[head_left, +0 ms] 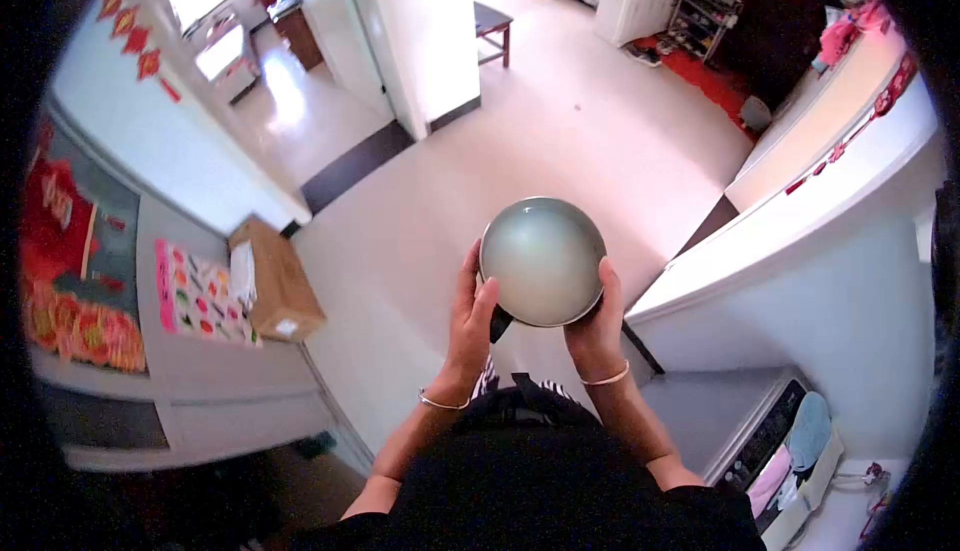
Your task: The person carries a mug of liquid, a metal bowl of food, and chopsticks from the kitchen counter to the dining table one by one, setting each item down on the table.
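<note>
A round, pale grey-green bowl (543, 263) with a thin rim is held out in front of my body, its smooth inside facing up toward me. My left hand (472, 316) grips its left side, thumb near the rim. On the opposite side, my right hand (597, 323) clasps the bowl with the thumb up by the rim and the other fingers hidden beneath. I cannot make out any contents in it. A small black shape shows just below the bowl beside my left thumb; what it is I cannot tell.
Pale floor (430, 211) stretches ahead to a doorway on the left and a room beyond. A cardboard box (280, 286) stands at the left by a white cabinet. At right are a white wall edge (690, 261) and a washing machine (765, 436) with cloths on it.
</note>
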Available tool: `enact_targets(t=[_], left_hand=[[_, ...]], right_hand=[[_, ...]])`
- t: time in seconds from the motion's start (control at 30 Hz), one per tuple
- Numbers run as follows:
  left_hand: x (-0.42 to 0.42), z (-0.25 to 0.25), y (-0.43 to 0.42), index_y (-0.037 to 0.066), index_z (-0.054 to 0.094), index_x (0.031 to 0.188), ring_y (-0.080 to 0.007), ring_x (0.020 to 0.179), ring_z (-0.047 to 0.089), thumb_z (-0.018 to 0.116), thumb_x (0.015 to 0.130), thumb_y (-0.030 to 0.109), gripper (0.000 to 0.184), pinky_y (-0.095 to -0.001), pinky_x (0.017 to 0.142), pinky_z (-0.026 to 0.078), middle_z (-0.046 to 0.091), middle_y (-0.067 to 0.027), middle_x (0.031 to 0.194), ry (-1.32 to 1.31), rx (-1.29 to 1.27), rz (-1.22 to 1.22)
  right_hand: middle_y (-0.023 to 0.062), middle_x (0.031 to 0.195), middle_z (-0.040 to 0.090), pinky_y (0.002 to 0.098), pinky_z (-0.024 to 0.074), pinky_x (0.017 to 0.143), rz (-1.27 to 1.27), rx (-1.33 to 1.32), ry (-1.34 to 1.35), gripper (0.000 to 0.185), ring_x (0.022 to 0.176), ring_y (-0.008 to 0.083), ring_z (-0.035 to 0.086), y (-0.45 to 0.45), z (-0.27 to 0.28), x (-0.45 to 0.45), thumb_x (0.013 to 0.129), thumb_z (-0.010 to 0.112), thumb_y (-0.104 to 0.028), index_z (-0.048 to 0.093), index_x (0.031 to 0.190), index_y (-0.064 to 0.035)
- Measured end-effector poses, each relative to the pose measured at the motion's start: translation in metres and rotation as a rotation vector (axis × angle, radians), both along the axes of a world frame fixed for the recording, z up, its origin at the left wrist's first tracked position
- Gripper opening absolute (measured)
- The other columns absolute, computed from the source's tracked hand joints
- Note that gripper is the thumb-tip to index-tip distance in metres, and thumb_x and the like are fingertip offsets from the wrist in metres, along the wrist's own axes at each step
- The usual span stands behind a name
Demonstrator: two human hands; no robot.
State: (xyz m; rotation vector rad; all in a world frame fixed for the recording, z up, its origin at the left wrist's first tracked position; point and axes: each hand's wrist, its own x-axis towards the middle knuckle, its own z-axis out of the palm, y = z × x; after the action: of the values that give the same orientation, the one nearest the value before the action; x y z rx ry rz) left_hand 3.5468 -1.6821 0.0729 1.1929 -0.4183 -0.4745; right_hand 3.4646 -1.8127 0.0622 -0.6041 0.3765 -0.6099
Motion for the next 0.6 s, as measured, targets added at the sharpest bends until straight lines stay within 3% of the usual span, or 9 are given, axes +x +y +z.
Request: enact_targets(t=[0.3, 0.6], left_hand=[[0.178, 0.002, -0.112, 0.001, 0.025, 0.146, -0.0182, 0.134, 0.032, 0.046, 0.098, 0.022, 0.056, -0.0295, 0.109, 0.026, 0.033, -0.0108, 0.148, 0.130, -0.026, -0.145], [0.296, -0.006, -0.270, 0.002, 0.026, 0.146, -0.0161, 0.131, 0.035, 0.046, 0.098, 0.023, 0.056, -0.0291, 0.107, 0.030, 0.036, -0.0093, 0.145, 0.097, -0.042, -0.058]], right_hand=[[0.0087, 0.124, 0.058, 0.0350, 0.0394, 0.100, -0.120, -0.037, -0.006, 0.047, 0.116, 0.0197, 0.052, -0.101, 0.015, 0.158, 0.098, 0.042, -0.039, 0.051, 0.126, -0.0030], [0.0074, 0.119, 0.058, 0.0337, 0.0416, 0.097, -0.077, 0.002, -0.062, 0.042, 0.112, 0.0178, 0.054, -0.265, 0.000, 0.287, 0.097, 0.047, -0.034, 0.051, 0.124, -0.0025]])
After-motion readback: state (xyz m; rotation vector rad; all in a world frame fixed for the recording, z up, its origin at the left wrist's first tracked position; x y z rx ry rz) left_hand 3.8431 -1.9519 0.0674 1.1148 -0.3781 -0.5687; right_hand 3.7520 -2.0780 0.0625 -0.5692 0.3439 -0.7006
